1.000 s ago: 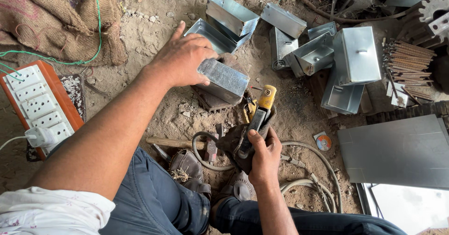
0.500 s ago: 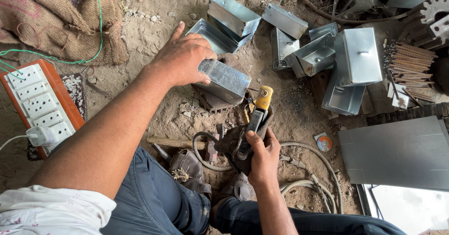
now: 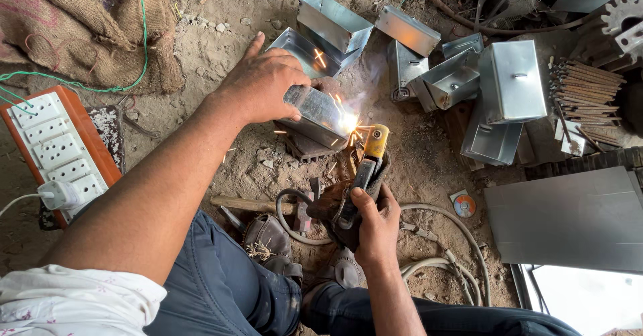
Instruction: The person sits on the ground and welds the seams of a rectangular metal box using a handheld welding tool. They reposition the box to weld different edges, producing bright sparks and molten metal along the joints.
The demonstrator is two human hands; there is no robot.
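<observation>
My left hand (image 3: 262, 81) presses down on a shiny sheet-metal box (image 3: 320, 112) that rests on a dark block on the dirt floor. My right hand (image 3: 375, 223) grips a welding electrode holder (image 3: 367, 165) with a yellow head, a dark rag wrapped around its handle. The holder's tip touches the near right corner of the box, where a bright arc (image 3: 348, 123) throws sparks.
Several more metal boxes (image 3: 510, 81) lie in a heap at the top right, beside a bundle of welding rods (image 3: 584, 95). A power strip on an orange board (image 3: 52, 145) lies at left, burlap sacks (image 3: 74, 28) above it. A grey sheet (image 3: 569, 219), hoses (image 3: 442, 242) and a hammer (image 3: 258, 205) lie nearby.
The electrode tip has met the box corner and an arc with sparks has lit there. Both hands stay nearly where they were.
</observation>
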